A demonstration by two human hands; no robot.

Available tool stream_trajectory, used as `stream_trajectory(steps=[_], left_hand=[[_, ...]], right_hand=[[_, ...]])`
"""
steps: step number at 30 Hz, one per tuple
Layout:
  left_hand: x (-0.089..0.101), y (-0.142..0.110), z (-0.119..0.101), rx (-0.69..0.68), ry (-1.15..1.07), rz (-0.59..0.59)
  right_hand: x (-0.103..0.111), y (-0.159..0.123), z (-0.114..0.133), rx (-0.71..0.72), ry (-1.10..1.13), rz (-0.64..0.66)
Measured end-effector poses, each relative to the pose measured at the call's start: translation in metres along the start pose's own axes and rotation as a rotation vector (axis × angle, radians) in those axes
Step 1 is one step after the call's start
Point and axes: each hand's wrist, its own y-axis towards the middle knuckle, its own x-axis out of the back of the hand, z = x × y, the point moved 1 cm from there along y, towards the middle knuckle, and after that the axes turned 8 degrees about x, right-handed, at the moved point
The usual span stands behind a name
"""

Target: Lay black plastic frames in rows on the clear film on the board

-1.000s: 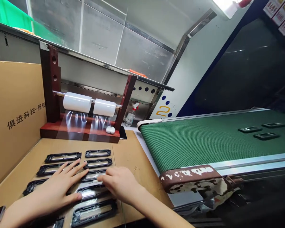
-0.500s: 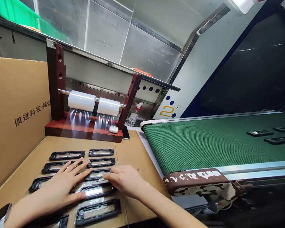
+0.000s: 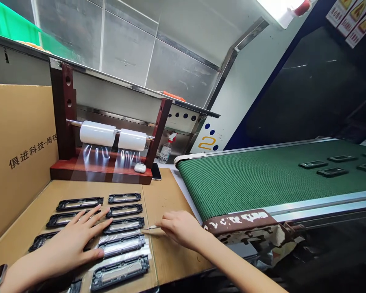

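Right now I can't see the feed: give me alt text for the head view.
The left hand lies flat on film-covered black frames laid in rows on a cardboard surface, while the right hand pinches a thin blade at the film's edge. Behind stand two film rolls; a green conveyor carries more frames.

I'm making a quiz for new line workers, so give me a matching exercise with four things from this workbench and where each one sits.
Things:
1. film rolls
2. spray bottle
3. left hand
4. earbud case

Places:
A. flat on the black frames on the cardboard
B. on the steel rod of the red stand
C. on the red stand's base
D. behind the stand, by the conveyor belt end

Pairs: 1-B, 2-D, 3-A, 4-C
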Motion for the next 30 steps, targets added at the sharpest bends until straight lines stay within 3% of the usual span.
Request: stream_trajectory(steps=[5,13,17,22,30], left_hand=[[0.002,0.019,0.008,-0.004,-0.051,-0.053],[0.005,0.039,0.012,0.039,-0.021,-0.071],[0.004,0.037,0.011,0.049,-0.022,-0.065],[0.005,0.038,0.011,0.052,-0.033,-0.048],[0.005,0.038,0.012,0.051,-0.031,-0.056]], right_hand=[[0.013,0.0,-0.003,-0.066,-0.042,-0.035],[-0.007,0.091,0.028,0.003,-0.002,-0.106],[-0.015,0.116,0.032,0.066,0.032,-0.11],[-0.012,0.115,0.028,0.095,0.064,-0.085],[-0.002,0.085,0.004,0.048,0.066,0.01]])
